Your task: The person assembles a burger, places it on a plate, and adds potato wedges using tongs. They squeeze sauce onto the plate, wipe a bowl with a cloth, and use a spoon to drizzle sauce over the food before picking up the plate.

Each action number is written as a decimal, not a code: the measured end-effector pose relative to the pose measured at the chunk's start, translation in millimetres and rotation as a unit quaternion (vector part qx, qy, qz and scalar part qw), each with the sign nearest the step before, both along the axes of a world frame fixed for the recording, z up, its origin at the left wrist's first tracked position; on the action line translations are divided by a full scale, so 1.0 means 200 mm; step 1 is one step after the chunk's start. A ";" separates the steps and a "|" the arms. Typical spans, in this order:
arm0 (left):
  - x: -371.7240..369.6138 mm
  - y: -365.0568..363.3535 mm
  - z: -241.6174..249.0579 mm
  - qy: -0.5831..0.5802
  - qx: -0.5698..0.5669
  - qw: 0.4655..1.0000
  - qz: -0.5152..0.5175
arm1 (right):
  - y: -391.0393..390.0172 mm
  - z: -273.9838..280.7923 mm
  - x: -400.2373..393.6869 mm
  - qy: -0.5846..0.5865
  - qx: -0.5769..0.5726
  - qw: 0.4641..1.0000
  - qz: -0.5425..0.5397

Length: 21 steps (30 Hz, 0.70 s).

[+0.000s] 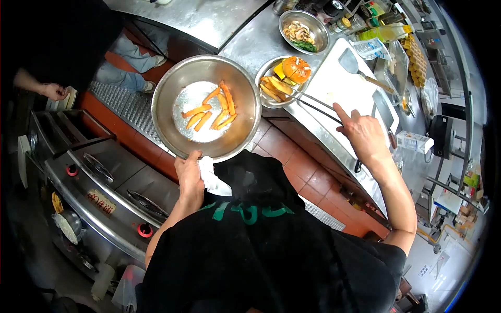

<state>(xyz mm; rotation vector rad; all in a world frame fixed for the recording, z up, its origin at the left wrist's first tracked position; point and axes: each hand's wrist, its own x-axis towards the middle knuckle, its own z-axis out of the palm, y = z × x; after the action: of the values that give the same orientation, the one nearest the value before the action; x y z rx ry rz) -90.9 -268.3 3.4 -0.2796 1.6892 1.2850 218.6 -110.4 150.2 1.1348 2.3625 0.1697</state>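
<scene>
My left hand (190,175) grips the near rim of a large metal mixing bowl (245,107), with a white cloth (211,177) bunched beside the fingers. Several orange-brown fries (223,107) lie on the bowl's bottom. Over the counter, my right hand (361,130) is closed around a pair of long thin chopsticks (318,107), index finger stretched along them. Their tips reach the potato wedges (276,87) in a smaller metal bowl (272,104). A burger (295,70) with a seeded bun and yellow cheese sits beside those wedges.
Behind the burger stands a bowl of mushrooms and greens (300,31). A white cutting board (342,78) bears a spatula (360,70). Bottles (386,33) and an egg tray (416,60) line the back. A stove (120,193) and another person's hand (54,91) are at left.
</scene>
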 end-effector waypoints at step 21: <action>0.00 -0.04 -0.01 0.014 0.011 1.000 -0.011 | -0.07 0.01 -0.13 0.028 -0.073 0.997 0.005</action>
<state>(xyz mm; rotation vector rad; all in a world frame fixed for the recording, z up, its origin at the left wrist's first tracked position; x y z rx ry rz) -91.5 -275.3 1.5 -0.2296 1.6957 1.2953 191.8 -123.7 151.6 1.0719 2.3869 -0.0319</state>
